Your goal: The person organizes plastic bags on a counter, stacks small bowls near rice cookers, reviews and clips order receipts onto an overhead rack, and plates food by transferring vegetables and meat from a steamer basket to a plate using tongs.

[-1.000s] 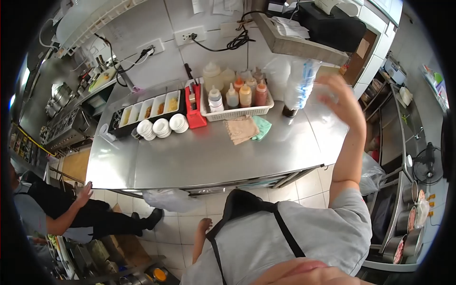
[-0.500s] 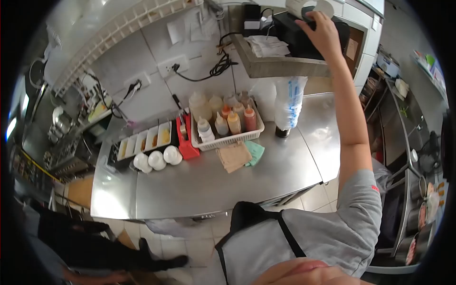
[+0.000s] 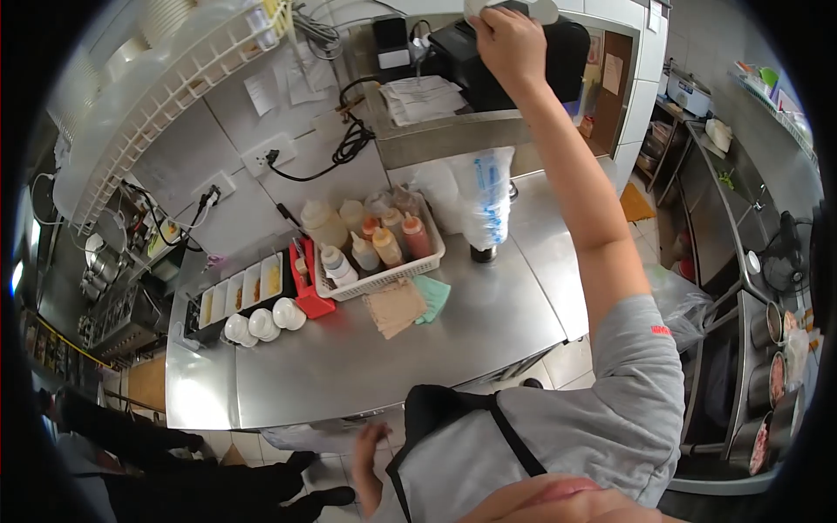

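Observation:
My right hand (image 3: 510,42) is stretched up to the black printer-like machine (image 3: 458,48) on the raised metal shelf. Its fingers are closed on a piece of white paper (image 3: 545,10) at the top edge of the view, and part of that paper is cut off. Low in the view, my left hand (image 3: 370,449) hangs by the black apron (image 3: 440,408), in front of the counter's edge. It holds nothing that I can see, and its fingers are loosely bent and apart.
On the steel counter (image 3: 349,375) stand a white basket (image 3: 384,283) of squeeze bottles, a black tray (image 3: 231,301) of toppings, white cups (image 3: 261,324), folded cloths (image 3: 397,308) and plastic-wrapped stacked cups (image 3: 486,200). Another person in dark clothes (image 3: 218,488) is at lower left.
My right hand has closed its spread fingers on the white paper. My left hand has come into view. The view has shifted, so the counter things sit further left; the other person has moved.

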Demonstrator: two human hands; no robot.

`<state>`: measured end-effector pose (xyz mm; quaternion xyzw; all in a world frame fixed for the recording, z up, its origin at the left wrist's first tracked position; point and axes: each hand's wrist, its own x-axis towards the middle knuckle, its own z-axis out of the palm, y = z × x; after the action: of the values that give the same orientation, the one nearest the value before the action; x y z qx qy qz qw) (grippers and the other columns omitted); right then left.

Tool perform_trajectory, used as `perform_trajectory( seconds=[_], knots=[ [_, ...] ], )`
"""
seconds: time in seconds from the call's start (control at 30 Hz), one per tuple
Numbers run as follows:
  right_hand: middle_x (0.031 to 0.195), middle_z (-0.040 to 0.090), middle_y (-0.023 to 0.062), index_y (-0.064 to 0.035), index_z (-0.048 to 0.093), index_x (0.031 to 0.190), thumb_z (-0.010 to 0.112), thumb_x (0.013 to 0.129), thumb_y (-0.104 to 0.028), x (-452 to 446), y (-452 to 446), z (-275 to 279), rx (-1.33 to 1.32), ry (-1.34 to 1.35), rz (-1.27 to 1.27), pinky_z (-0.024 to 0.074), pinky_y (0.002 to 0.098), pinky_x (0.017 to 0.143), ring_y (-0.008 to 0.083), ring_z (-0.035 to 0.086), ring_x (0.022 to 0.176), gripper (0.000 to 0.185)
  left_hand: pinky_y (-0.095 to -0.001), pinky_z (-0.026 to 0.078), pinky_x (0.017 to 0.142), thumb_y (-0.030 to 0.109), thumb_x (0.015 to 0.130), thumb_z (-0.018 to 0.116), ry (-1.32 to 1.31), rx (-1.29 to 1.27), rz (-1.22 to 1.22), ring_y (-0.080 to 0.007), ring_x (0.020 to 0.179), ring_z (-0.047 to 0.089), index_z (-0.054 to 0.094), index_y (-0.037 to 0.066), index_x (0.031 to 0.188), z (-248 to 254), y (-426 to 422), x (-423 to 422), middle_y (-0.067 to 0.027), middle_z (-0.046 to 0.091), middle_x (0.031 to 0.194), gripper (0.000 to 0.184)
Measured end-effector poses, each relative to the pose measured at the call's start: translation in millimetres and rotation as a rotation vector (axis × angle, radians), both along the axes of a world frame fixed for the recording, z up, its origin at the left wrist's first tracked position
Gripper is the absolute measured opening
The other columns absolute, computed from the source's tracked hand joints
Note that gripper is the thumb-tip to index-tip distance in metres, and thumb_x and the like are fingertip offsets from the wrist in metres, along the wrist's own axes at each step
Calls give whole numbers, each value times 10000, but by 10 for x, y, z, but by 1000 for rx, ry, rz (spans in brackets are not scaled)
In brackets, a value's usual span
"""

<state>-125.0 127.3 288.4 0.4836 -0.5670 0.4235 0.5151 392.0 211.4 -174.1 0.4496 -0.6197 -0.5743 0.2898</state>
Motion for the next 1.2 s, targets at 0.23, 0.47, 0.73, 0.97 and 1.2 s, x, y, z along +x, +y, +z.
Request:
perform_trajectory(
  seconds=[0.23, 0.47, 0.73, 0.97, 1.2],
  knots=[
    [606, 514, 192, 5, 490, 643, 537, 798, -121, -146, 337, 439, -276, -10, 283, 405, 424, 523, 343, 517, 562, 206, -297, 419, 783, 150, 838, 501, 319, -401, -61, -172, 828, 568, 580, -30, 861, 2088, 64, -1890, -93, 604, 830, 198],
    [698, 545, 35, 6, 557, 802, 595, 794, -72, -801, 1432, 274, 635, -378, 1575, 498, 240, 650, 153, 553, 634, 87, -414, 317, 980, 757, 634, 493, 816, -521, -567, -299, 1226, 356, 273, -76, 1303, 3290, 382, -3901, -180, 378, 1306, 1091],
    [810, 613, 34, 19, 569, 961, 612, 806, -83, -1511, 1636, -318, 1164, -366, 1376, 472, 200, 632, 67, 572, 741, 191, -397, 362, 962, 569, 773, 538, 1240, -228, -215, -229, 1143, 456, 394, -38, 1232, 3486, 205, -4598, -142, 479, 1222, 775],
    [686, 568, 11, 24, 610, 843, 631, 804, -161, -1822, 1605, -573, 1216, -571, 1232, 457, 198, 538, 55, 515, 605, 190, -309, 444, 852, 134, 814, 614, 1234, -252, 124, -155, 979, 544, 492, -5, 1112, 3429, 226, -4726, -78, 554, 1066, 351],
    [738, 625, 33, -5, 587, 880, 647, 774, -126, -2364, 1152, -2431, 1676, -1035, 1335, 435, 198, 462, 77, 564, 579, 172, -266, 484, 693, 68, 813, 597, 575, -345, 438, -141, 787, 590, 531, -9, 1017, 1655, 81, -4260, -42, 605, 890, 228]
  ],
)
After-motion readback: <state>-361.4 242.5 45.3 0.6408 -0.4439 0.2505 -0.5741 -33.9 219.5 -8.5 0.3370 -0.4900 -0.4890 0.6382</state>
